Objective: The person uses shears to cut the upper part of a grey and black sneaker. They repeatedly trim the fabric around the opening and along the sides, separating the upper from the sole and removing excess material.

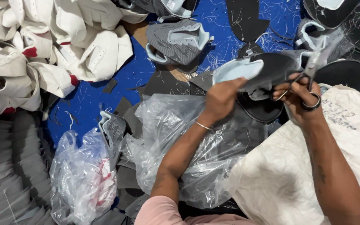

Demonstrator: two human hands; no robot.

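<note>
Blue work surface (88, 98) lay under everything, littered with thread clippings and dark offcuts. Heap of white shoe uppers with red patches (51, 46) filled the upper left; stacked grey sheets (5, 166) lower left. A pale woven sack (313, 166) covered the lap on the right, apparently as a working pad. Clear plastic bag (188, 150) sat crumpled at centre, contents not readable; a smaller clear bag (82, 179) held something white and red. A finished-looking grey knit upper (178, 41) rested apart above. Dark shoe upper with pale blue lining (263, 71) was held raised between both hands, likely for trimming. Left hand (221, 100) had fingers pressed together, pinching its edge. Right hand (301, 100) had fingers through the loops of scissors (311, 71), blades at the upper.
</note>
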